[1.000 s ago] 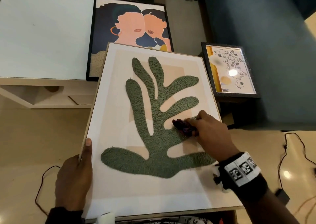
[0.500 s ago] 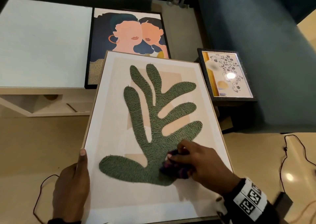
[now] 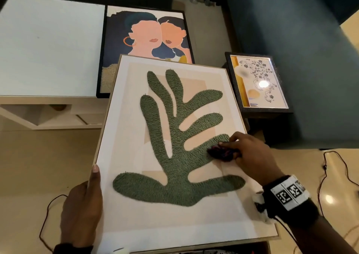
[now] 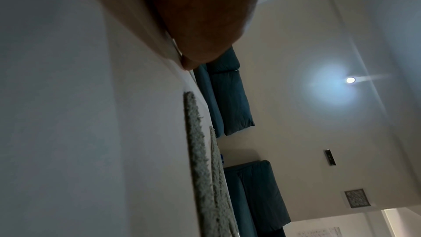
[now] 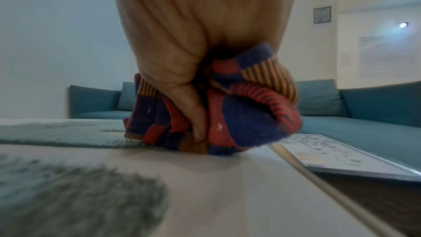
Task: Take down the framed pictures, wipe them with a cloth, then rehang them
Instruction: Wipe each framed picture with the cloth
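A large light-framed picture [image 3: 124, 156] with a green tufted plant shape [image 3: 174, 156] lies tilted in front of me. My left hand [image 3: 83, 209] grips its left edge, thumb on the front; the left wrist view shows that hand [image 4: 200, 30] against the frame edge. My right hand [image 3: 250, 156] holds a bunched red, blue and striped cloth [image 3: 221, 153] pressed on the picture's right side, over a green lobe. In the right wrist view the right hand [image 5: 200, 51] clutches the cloth [image 5: 239, 114] on the picture surface [image 5: 227, 195].
A black-framed picture of two faces [image 3: 147, 44] lies behind, beside a white table [image 3: 48, 46]. A small dark-framed floral picture [image 3: 256, 83] sits at right against a teal sofa [image 3: 301, 40]. Cables [image 3: 334, 172] trail on the beige floor.
My right hand swept the cloth from the picture's right side down to its lower middle, then back up to the right. The left hand kept its hold on the frame edge.
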